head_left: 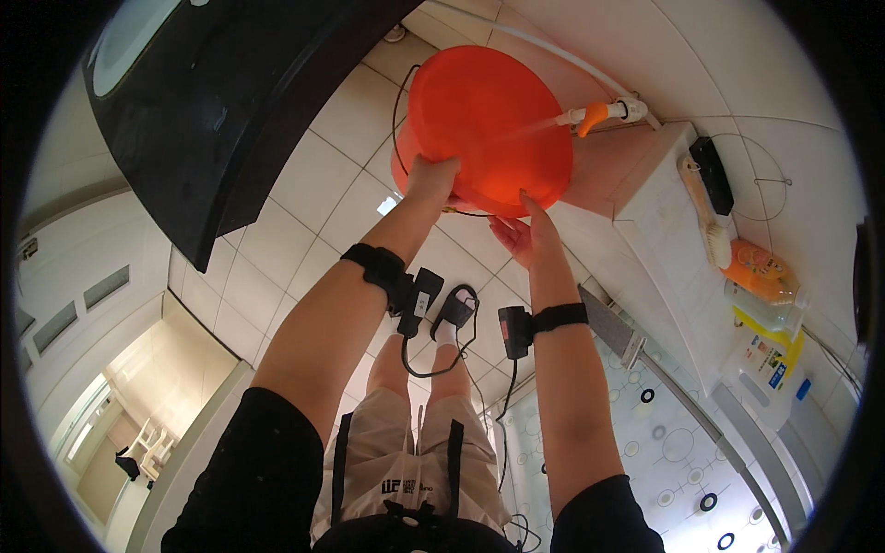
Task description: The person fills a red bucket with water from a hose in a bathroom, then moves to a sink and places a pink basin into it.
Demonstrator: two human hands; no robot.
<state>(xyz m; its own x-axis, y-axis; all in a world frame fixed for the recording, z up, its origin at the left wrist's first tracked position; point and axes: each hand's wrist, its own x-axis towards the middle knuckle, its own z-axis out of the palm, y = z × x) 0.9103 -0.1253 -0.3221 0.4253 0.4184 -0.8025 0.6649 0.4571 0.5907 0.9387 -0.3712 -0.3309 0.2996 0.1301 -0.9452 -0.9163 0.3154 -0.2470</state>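
An orange-red bucket [489,111] is held up between my two hands, its opening under a white tap [599,114] with an orange lever. A stream of water runs from the tap into it. My left hand [433,180] is closed on the near rim, part of its fingers hidden by the bucket. With the thumb over the rim and fingers against the outside, my right hand [524,232] grips the near right side. The thin wire handle [397,120] hangs at the bucket's left. How much water is inside cannot be made out.
At right, a white ledge [659,230] carries a brush [705,217], a black box [712,175], an orange bottle [765,272] and a clear jug [765,369]. A black counter [230,120] juts in at upper left. A patterned glass panel [645,442] stands lower right.
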